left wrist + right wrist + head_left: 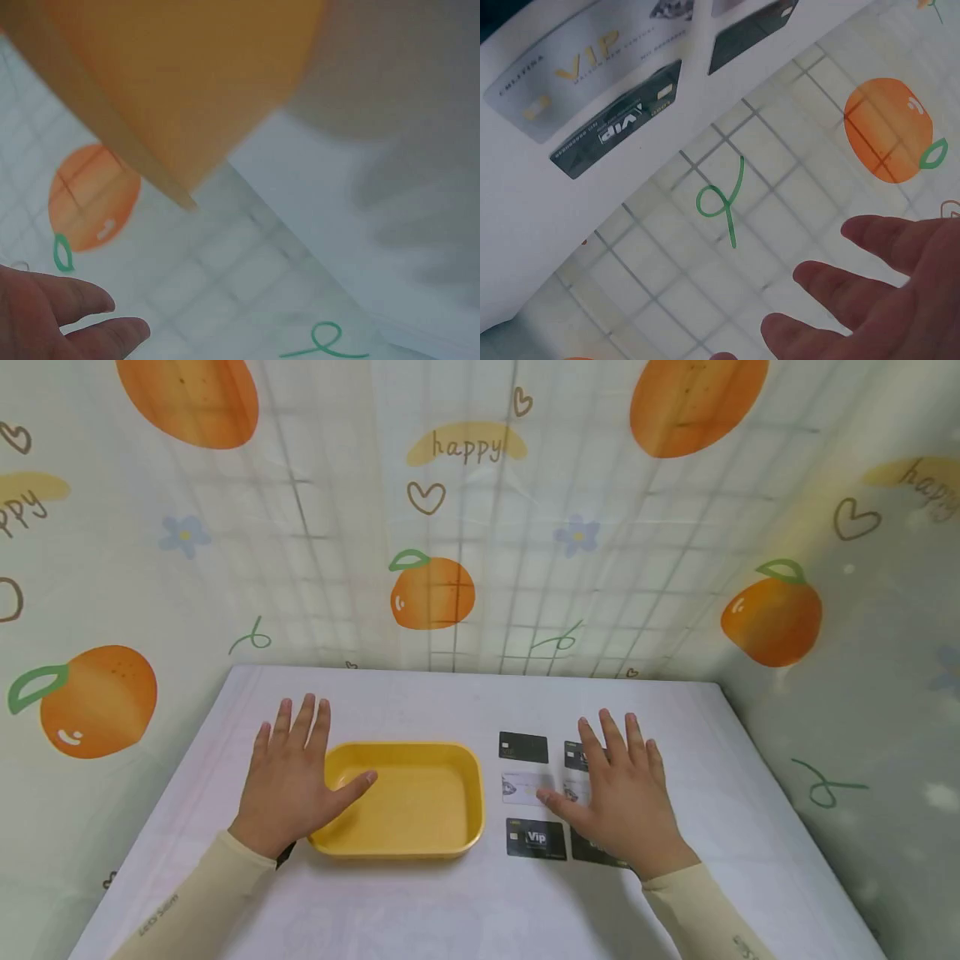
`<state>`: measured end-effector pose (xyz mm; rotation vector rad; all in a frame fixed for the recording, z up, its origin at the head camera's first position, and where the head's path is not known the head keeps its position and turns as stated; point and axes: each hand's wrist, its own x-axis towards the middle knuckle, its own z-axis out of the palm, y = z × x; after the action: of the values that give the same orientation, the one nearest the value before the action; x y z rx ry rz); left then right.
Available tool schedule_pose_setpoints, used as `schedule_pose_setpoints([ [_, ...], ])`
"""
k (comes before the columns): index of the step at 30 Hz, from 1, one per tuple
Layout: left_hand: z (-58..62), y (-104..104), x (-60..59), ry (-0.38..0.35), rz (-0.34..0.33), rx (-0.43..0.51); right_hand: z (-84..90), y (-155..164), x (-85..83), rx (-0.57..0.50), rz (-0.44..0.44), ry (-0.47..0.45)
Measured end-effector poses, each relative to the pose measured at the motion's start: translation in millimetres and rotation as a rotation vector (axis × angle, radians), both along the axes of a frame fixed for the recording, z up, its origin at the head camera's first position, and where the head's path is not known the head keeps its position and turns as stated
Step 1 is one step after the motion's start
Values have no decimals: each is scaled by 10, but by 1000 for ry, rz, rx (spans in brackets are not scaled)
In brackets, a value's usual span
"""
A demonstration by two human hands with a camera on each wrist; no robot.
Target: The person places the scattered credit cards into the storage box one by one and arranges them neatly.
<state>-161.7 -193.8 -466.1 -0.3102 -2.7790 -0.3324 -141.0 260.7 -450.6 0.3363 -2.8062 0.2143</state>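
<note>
My left hand (291, 785) is spread with straight fingers over the left end of a yellow tray (405, 852), holding nothing. In the left wrist view the tray's wall (202, 67) looms close above the fingers (112, 337). Over on the right, my right hand (628, 802) is also spread and holds nothing, hovering over several cards laid in two columns. A plain black card (523, 747), a silver-white card (517, 788) and a black Vip card (536, 839) form the left column. The right column, with another black VIP card (622, 124), is partly hidden by that hand.
A white-covered table (450, 910) carries the tray and cards, the tray standing left of the cards. Behind and at both sides hangs a pale curtain (480, 527) printed with oranges, hearts and "happy".
</note>
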Motion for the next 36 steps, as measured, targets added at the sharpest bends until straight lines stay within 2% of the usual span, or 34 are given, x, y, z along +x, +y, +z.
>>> schedule_pose_setpoints([
  [5, -5, -47, -9, -6, 15, 16, -15, -19, -8, 8, 8, -12],
  [8, -31, -66, -3, -7, 1, 41, -9, -31, -15, 26, 7, -18],
  [12, -149, -109, 21, -9, -12, 70, 17, -93, -43, 44, 22, -35],
  [17, -356, -177, 88, 4, -51, 125, -45, -198, -9, 87, 100, -105],
  [21, -462, -174, 158, -56, -86, 166, -157, -232, 124, 151, 163, -166],
  [25, -460, -150, 163, -118, -69, 168, -222, -214, 163, 204, 196, -196],
  [28, -453, -145, 169, -145, -52, 166, -232, -205, 144, 194, 190, -236],
  [36, -462, -130, 189, -147, -54, 160, -303, -175, 53, 125, 142, -395],
])
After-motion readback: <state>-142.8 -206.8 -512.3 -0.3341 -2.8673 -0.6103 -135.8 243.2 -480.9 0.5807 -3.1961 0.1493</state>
